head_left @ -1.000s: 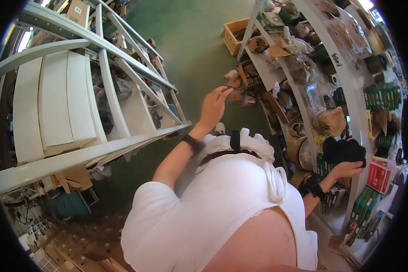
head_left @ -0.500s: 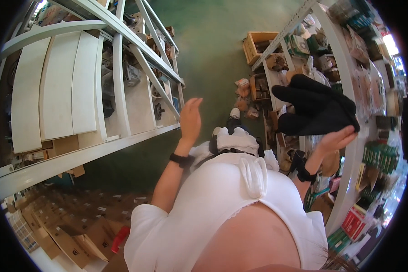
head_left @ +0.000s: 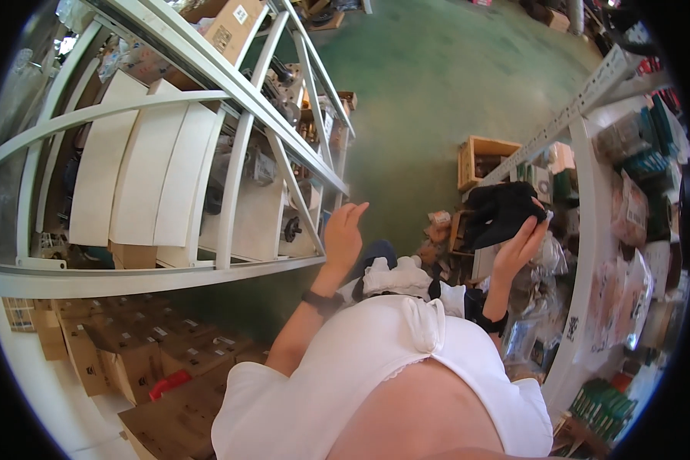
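My right hand (head_left: pixel 517 249) grips a soft black glove (head_left: pixel 500 212) with finger-like lobes, held out in front of the right-hand shelving. The fingers lie along its near side, and the thumb is mostly hidden. Raised ahead of my body, my left hand (head_left: pixel 343 236) holds nothing. Its fingers are stretched out, the tips just beside the corner of the white rack (head_left: pixel 284 266) on the left. Dark bands circle both wrists.
Boards (head_left: pixel 142 184) and metal parts fill the left rack. Cartons (head_left: pixel 130 360) stand behind it at lower left. To the right, shelving (head_left: pixel 583 222) carries bagged parts and small boxes. A wooden crate (head_left: pixel 468 165) sits on the green floor (head_left: pixel 406 84) near the shelf foot.
I have moved forward along the aisle, and the view has shifted. My right hand has drawn inward with the glove, which is now more bunched. The left hand stays raised and without a load.
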Available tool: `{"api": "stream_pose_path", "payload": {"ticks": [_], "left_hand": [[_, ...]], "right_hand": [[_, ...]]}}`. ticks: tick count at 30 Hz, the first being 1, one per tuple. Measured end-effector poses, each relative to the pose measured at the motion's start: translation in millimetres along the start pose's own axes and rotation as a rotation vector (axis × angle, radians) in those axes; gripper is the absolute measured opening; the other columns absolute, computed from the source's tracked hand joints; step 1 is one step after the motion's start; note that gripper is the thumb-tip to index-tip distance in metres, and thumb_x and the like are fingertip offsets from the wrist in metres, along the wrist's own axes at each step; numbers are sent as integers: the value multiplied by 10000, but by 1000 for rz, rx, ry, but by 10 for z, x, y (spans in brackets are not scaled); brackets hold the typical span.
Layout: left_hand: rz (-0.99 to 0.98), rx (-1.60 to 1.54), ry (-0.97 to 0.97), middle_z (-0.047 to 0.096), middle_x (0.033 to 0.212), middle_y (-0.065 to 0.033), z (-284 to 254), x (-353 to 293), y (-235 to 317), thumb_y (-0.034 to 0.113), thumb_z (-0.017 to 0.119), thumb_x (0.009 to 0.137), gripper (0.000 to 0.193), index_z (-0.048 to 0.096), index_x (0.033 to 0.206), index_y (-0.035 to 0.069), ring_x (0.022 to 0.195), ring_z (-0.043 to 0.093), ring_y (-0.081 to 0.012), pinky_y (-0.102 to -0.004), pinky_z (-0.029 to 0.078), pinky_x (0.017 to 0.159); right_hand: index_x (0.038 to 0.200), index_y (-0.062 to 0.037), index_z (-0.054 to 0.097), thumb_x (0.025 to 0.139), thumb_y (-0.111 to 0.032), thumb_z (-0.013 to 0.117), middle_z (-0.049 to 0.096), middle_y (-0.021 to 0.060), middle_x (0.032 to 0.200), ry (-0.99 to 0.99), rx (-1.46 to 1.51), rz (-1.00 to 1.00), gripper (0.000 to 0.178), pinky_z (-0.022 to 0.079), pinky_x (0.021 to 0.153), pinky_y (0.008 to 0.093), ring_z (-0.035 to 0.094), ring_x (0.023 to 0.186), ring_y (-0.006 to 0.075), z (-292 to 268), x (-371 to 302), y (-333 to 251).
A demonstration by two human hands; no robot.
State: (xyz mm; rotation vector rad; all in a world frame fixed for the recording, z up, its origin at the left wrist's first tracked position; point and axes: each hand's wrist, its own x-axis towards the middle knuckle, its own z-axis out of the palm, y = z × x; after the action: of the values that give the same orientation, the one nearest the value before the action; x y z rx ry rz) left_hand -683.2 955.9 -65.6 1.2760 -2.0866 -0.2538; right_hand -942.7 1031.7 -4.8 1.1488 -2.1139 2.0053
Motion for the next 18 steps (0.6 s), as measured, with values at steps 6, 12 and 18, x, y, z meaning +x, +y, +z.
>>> {"api": "stream_pose_path", "payload": {"ticks": [6, 12, 18], "left_hand": [[-67, 30, 97, 526, 905, -78, 22, 402, -62, -82, 480, 664, 396, 588, 999, 101, 843, 508, -260, -345, 419, 721], [66, -64, 103, 510, 873, -87, 85, 1051, -152, -89, 481, 643, 423, 575, 1010, 99, 832, 490, -271, -357, 414, 711], [-15, -55, 201, 510, 870, -89, 53, 1479, -538, -53, 519, 665, 383, 576, 1011, 102, 824, 491, -275, -356, 409, 705]], "right_hand": [[1091, 7, 461, 936, -202, 332, 519, 121, 1044, -125, 37, 55, 291, 352, 866, 292, 487, 959, 217, 379, 256, 85], [1085, -13, 472, 933, -213, 341, 534, 120, 1033, -277, 64, 47, 282, 354, 865, 287, 498, 962, 213, 1002, 459, -69], [1083, -25, 483, 922, -165, 353, 543, 110, 1024, -356, 114, -86, 250, 358, 869, 279, 510, 948, 190, 1733, 717, -25]]}}
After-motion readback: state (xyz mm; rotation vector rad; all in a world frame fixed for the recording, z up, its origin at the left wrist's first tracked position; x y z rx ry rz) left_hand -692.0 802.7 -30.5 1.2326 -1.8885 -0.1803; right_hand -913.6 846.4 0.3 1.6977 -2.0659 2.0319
